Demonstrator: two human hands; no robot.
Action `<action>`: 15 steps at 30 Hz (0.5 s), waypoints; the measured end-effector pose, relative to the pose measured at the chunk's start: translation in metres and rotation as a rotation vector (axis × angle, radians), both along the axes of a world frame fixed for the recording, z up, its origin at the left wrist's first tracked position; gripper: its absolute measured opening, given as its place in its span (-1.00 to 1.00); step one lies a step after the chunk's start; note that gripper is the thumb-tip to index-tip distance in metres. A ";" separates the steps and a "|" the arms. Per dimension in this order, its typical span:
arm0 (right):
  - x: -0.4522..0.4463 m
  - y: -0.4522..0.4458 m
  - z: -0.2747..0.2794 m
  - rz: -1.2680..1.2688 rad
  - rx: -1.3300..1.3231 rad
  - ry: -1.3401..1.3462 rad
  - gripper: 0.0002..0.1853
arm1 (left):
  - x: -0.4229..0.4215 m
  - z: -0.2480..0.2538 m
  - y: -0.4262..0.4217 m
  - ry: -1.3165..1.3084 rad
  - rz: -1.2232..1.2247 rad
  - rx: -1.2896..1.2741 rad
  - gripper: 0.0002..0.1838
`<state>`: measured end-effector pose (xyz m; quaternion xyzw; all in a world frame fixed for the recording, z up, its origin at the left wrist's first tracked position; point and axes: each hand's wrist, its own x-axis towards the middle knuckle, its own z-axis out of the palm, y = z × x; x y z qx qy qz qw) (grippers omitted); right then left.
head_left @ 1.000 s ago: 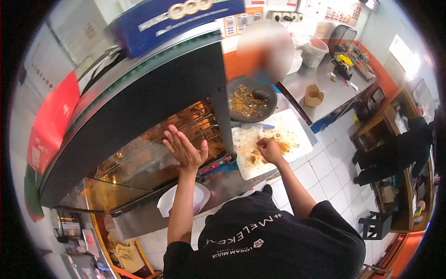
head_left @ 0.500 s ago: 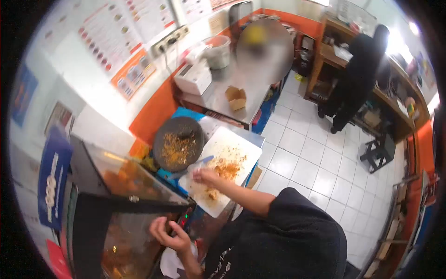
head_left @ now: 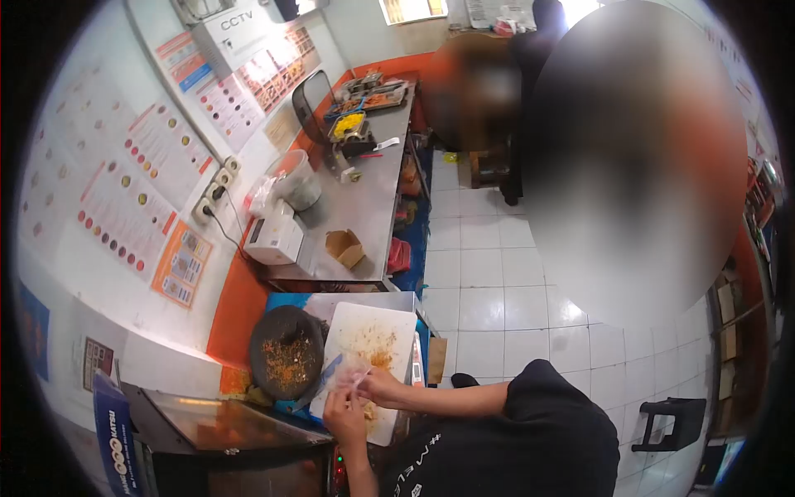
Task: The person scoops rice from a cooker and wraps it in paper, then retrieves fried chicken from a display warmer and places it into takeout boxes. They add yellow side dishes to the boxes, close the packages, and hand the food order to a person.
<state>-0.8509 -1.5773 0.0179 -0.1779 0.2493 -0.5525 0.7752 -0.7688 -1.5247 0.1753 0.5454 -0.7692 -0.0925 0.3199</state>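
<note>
My right hand (head_left: 383, 388) is closed on a crumpled piece of thin clear plastic (head_left: 349, 372), over the lower part of a white cutting board (head_left: 378, 318). Close beside it, my left hand (head_left: 345, 417) has its fingers bent together at the same plastic. Whether the plastic is a bag or a glove, I cannot tell. A blue handle (head_left: 330, 367) shows behind it. Orange-brown crumbs (head_left: 381, 359) lie scattered on the board, partly covered by my right hand. To its left sits a dark round stone mortar (head_left: 287, 352) with orange crumbs in it.
A glass display case (head_left: 224, 422) stands at lower left. Beyond the board, a steel table (head_left: 352, 199) holds an open cardboard box (head_left: 344, 248), a white box-shaped device (head_left: 275, 238) and a bucket (head_left: 300, 178). A black stool (head_left: 672, 422) stands right; a dark-clothed person is partly blurred out behind.
My left hand has moved from beside the display case up to the board and met my right hand at the plastic. The view has turned, and a blurred patch now covers the right.
</note>
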 end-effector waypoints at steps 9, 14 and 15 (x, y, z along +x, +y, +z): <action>-0.062 0.016 0.097 0.327 0.115 -0.513 -0.02 | -0.031 -0.001 0.016 -0.034 -0.160 0.014 -0.93; -0.044 -0.009 0.075 0.379 0.123 -0.474 0.09 | -0.028 -0.006 0.012 0.029 -0.205 0.024 -0.93; -0.038 -0.018 0.066 0.358 0.119 -0.471 0.08 | -0.026 -0.008 0.011 0.070 -0.228 0.044 -0.93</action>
